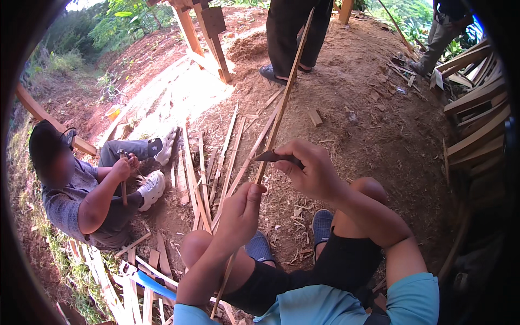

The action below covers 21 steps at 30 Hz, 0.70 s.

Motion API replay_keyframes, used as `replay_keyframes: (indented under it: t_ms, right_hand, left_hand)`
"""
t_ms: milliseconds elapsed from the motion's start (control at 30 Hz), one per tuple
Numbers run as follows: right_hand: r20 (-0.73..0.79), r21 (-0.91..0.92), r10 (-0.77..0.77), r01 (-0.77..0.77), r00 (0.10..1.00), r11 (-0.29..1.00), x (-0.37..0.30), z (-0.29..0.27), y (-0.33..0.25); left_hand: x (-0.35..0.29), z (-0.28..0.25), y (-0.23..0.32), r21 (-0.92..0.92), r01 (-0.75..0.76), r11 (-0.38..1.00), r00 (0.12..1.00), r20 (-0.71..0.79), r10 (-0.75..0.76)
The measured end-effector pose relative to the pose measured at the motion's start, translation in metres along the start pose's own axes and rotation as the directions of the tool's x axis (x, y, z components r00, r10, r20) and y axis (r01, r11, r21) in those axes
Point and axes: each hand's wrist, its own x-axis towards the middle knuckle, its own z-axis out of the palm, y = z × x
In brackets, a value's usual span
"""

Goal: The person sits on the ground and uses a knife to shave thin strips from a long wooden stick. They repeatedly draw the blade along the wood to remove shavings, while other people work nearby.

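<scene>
A long, thin wooden strip (286,103) slants up and away from my lap, its far end rising in front of a standing person's dark trousers. My left hand (240,212) is closed around the strip, thumb lying along it. Just above that grip, my right hand (310,169) is closed on a knife (269,156) with a dark blade. The blade crosses the strip and appears to touch it, its tip pointing left. My right fingers hide most of the knife's handle. The strip's lower end runs down beside my left forearm.
Several loose wooden strips (203,179) lie on the dirt ahead to the left. A seated person (86,195) at left holds a stick-like tool (123,187). A blue tool (153,283) rests on wood at lower left. Stacked timber (476,127) stands at right; a small block (315,117) lies ahead.
</scene>
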Motion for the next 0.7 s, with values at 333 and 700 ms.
replay_keyframes:
  t_ms: [333,700]
  right_hand:
    - [-0.058,-0.012,-0.064,0.063,0.996,0.998,-0.002,0.006,-0.009]
    - [-0.002,0.026,-0.087,0.087,0.996,0.996,0.001,-0.002,-0.012]
  left_hand:
    - [-0.004,-0.002,0.002,-0.088,0.029,0.996,0.999,0.033,-0.026]
    - [-0.004,-0.003,0.007,-0.186,0.104,0.977,0.992,0.093,-0.087]
